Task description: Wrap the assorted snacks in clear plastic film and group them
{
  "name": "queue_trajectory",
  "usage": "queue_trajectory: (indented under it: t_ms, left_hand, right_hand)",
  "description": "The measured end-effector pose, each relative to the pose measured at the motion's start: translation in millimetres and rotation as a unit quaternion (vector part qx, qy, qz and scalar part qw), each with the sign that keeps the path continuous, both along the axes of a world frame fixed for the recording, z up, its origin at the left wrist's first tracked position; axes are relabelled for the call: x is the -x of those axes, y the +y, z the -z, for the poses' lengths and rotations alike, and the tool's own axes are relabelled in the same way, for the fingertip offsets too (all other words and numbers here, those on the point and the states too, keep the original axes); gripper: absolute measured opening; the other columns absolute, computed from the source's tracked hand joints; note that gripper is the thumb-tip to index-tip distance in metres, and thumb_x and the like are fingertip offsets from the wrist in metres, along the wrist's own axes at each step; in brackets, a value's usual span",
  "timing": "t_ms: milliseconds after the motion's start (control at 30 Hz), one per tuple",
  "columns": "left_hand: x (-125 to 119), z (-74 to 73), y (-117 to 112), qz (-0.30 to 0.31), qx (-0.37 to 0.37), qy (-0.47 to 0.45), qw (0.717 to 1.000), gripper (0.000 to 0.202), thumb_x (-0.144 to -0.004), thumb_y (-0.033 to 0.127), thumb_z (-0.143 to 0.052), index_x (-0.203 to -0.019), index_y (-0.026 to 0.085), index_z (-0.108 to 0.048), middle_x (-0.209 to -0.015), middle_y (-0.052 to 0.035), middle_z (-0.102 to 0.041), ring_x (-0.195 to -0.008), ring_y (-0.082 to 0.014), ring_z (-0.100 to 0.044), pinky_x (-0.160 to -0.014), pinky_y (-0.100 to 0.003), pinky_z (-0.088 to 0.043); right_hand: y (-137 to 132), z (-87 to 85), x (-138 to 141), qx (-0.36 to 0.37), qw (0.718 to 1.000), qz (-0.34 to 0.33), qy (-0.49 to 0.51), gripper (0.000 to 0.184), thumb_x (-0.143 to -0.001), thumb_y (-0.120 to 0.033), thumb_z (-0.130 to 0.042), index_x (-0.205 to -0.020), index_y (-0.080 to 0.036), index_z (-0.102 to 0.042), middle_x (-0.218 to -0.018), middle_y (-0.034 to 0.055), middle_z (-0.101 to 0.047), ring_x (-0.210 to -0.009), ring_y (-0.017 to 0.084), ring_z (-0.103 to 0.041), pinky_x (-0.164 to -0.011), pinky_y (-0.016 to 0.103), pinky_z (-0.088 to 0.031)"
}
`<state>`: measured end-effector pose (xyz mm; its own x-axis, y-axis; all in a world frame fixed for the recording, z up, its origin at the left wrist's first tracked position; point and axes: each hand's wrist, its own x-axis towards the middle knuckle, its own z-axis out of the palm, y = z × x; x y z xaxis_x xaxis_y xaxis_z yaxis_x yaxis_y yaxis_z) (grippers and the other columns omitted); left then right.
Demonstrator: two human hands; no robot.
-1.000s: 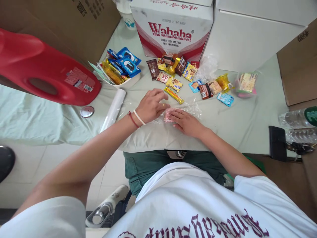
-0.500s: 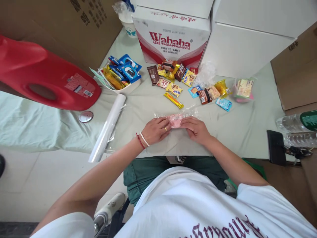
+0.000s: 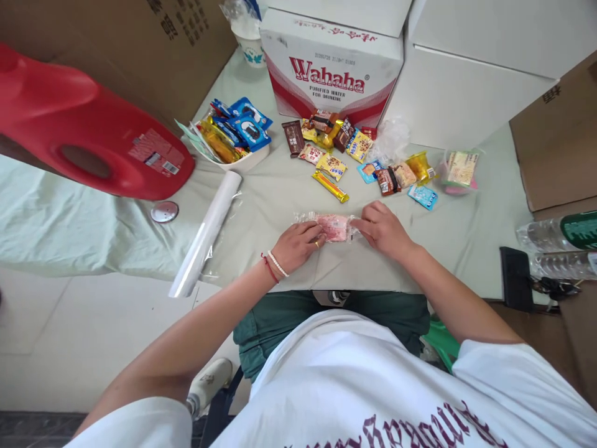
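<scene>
A flat pink packet [image 3: 334, 228] wrapped in clear plastic film lies on the cloth-covered table in front of me. My left hand [image 3: 300, 244], with a ring and two bracelets, holds the packet's left end, its fingers pressed together over it. At the packet's other end my right hand [image 3: 383, 230] is closed, thumb and forefinger pinching the clear plastic film [image 3: 353, 229]. Loose film also sticks out past the left fingertips. Just beyond the packet lies a yellow snack bar [image 3: 331, 186].
Several wrapped snacks [image 3: 332, 167] lie before a Wahaha carton [image 3: 333, 71]. A white bowl of snacks [image 3: 247, 162], a roll of plastic film [image 3: 206, 235] and a red jug [image 3: 88, 134] stand left. At right are a small tub [image 3: 459, 171], a phone [image 3: 516, 278] and plastic bottles [image 3: 543, 234].
My right hand has shifted slightly right and curled into a pinch at the film's end. More of the pink packet shows between my hands. The left hand stays at its end.
</scene>
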<state>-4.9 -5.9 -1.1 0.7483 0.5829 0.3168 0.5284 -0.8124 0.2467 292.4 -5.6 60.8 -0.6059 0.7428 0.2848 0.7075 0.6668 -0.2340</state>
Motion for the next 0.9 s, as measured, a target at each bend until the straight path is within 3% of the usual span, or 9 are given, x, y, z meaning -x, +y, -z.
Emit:
queue_trajectory:
  t_ms: [167, 300, 433, 500, 567, 633, 733, 833, 900]
  left_hand:
    - [3, -0.8, -4, -0.001, 0.041, -0.047, 0.998, 0.036, -0.102, 0.019, -0.050, -0.130, 0.027, -0.071, -0.140, -0.0113, -0.070, -0.138, -0.0263, -0.057, -0.107, -0.048, -0.050]
    - [8, -11.2, -10, -0.032, 0.092, -0.120, 0.988, 0.029, -0.101, 0.027, -0.053, -0.120, 0.027, -0.074, -0.134, -0.0089, -0.072, -0.138, -0.0264, -0.056, -0.117, -0.052, -0.044]
    - [-2, -16.8, -17, -0.245, 0.087, -0.190, 0.947, 0.031, -0.102, 0.041, -0.054, -0.119, 0.023, -0.072, -0.128, -0.0131, -0.069, -0.134, -0.0293, -0.056, -0.118, -0.053, -0.042]
    - [-13, -14.6, -19, -0.384, 0.081, -0.179, 0.902, 0.048, -0.095, 0.049, -0.063, -0.131, 0.017, -0.066, -0.138, -0.0208, -0.060, -0.140, -0.0366, -0.050, -0.120, -0.059, -0.037]
    - [-22, -10.5, -19, -0.464, 0.098, -0.150, 0.867, 0.054, -0.087, 0.050, -0.073, -0.128, 0.015, -0.065, -0.144, -0.0240, -0.053, -0.149, -0.0436, -0.038, -0.122, -0.064, -0.031]
    - [-28, -7.1, -17, -0.480, 0.122, -0.148, 0.856, 0.037, -0.082, 0.045, -0.076, -0.106, 0.019, -0.069, -0.140, -0.0203, -0.055, -0.152, -0.0443, -0.032, -0.124, -0.063, -0.029]
    - [-35, -7.7, -8, -0.473, 0.169, -0.233, 0.833, 0.016, -0.082, 0.034, -0.071, -0.082, 0.022, -0.062, -0.117, -0.0117, -0.062, -0.132, -0.0334, -0.054, -0.117, -0.052, -0.043]
    - [-48, -15.1, -3, -0.458, 0.214, -0.315, 0.803, 0.010, -0.085, 0.030, -0.063, -0.082, 0.022, -0.057, -0.098, -0.0050, -0.063, -0.097, -0.0211, -0.065, -0.099, -0.040, -0.055]
    - [-63, -20.5, -9, -0.433, 0.201, -0.314, 0.821, 0.009, -0.087, 0.029, -0.062, -0.093, 0.022, -0.059, -0.103, -0.0061, -0.067, -0.097, -0.0208, -0.067, -0.097, -0.039, -0.056]
  right_hand:
    - [-39, 25.9, -24, 0.040, 0.999, 0.003, 0.034, 0.034, -0.107, -0.026, -0.047, -0.126, -0.020, -0.074, -0.092, 0.0096, -0.065, -0.090, 0.025, -0.055, -0.079, 0.040, -0.051]
    - [-41, 9.9, -11, 0.002, 0.990, 0.061, 0.125, 0.024, -0.103, -0.030, -0.056, -0.107, -0.022, -0.078, -0.092, 0.0089, -0.068, -0.099, 0.027, -0.058, -0.091, 0.047, -0.049]
    - [-25, -2.2, 28, -0.013, 0.990, 0.078, 0.116, 0.027, -0.104, -0.029, -0.056, -0.119, -0.024, -0.077, -0.117, 0.0119, -0.070, -0.107, 0.028, -0.056, -0.096, 0.048, -0.047]
    - [-19, 4.6, 44, 0.023, 0.996, 0.052, 0.065, 0.026, -0.104, -0.027, -0.057, -0.121, -0.026, -0.077, -0.132, 0.0115, -0.068, -0.111, 0.028, -0.054, -0.092, 0.046, -0.046]
    - [-16, 16.5, 51, 0.056, 0.997, 0.043, 0.035, 0.026, -0.103, -0.024, -0.058, -0.119, -0.029, -0.078, -0.138, 0.0088, -0.068, -0.113, 0.028, -0.052, -0.090, 0.044, -0.046]
    - [-17, 28.5, 52, 0.072, 0.995, 0.049, 0.042, 0.026, -0.103, -0.024, -0.059, -0.121, -0.031, -0.078, -0.139, 0.0062, -0.068, -0.114, 0.028, -0.051, -0.092, 0.045, -0.046]
    - [-21, 41.1, 48, 0.081, 0.992, 0.064, 0.077, 0.029, -0.104, -0.025, -0.058, -0.124, -0.033, -0.078, -0.144, 0.0035, -0.067, -0.116, 0.028, -0.050, -0.097, 0.046, -0.047]
    - [-22, 47.4, 48, 0.095, 0.987, 0.075, 0.104, 0.033, -0.103, -0.023, -0.058, -0.126, -0.035, -0.078, -0.146, 0.0021, -0.066, -0.117, 0.028, -0.051, -0.100, 0.048, -0.048]
    - [-21, 49.0, 48, 0.103, 0.984, 0.070, 0.127, 0.035, -0.102, -0.021, -0.057, -0.127, -0.033, -0.077, -0.147, 0.0033, -0.066, -0.119, 0.028, -0.051, -0.103, 0.050, -0.049]
